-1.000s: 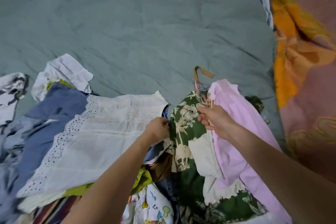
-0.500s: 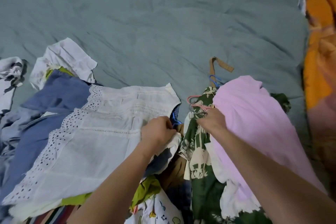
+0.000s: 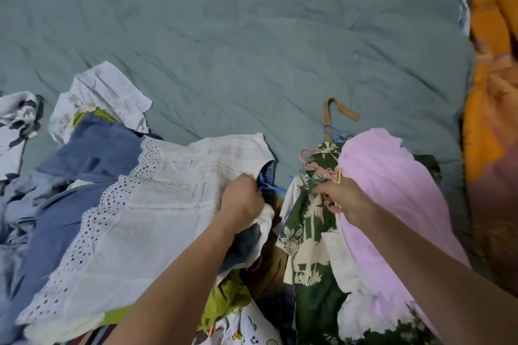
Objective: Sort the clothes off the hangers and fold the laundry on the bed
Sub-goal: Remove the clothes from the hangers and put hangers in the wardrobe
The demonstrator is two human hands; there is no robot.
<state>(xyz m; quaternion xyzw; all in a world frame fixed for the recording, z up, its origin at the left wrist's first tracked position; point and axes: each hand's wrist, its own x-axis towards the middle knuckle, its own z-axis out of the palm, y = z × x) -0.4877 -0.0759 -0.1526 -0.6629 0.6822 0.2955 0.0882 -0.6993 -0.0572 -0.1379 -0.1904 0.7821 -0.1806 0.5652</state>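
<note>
Clothes pile along near edge of teal bed [image 3: 238, 45], far half bare. Left to right: blue garment [image 3: 92, 154], white eyelet top [image 3: 157, 204] bunched in left hand [image 3: 242, 199], fingers clamped on its neck; blue hanger [image 3: 269, 186] beside. Green floral shirt [image 3: 311, 221], two pink hangers [image 3: 308, 152]. Right hand [image 3: 340, 199] pinches hangers. Pink garment [image 3: 389, 190] rightmost.

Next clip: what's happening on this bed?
A person is working through a pile of clothes on a teal bedsheet. The left hand grips the neck of a white eyelet top, beside a blue hanger. The right hand holds a bunch of hanger hooks at the green floral shirt and pink garment. Nothing looks folded yet.
</note>
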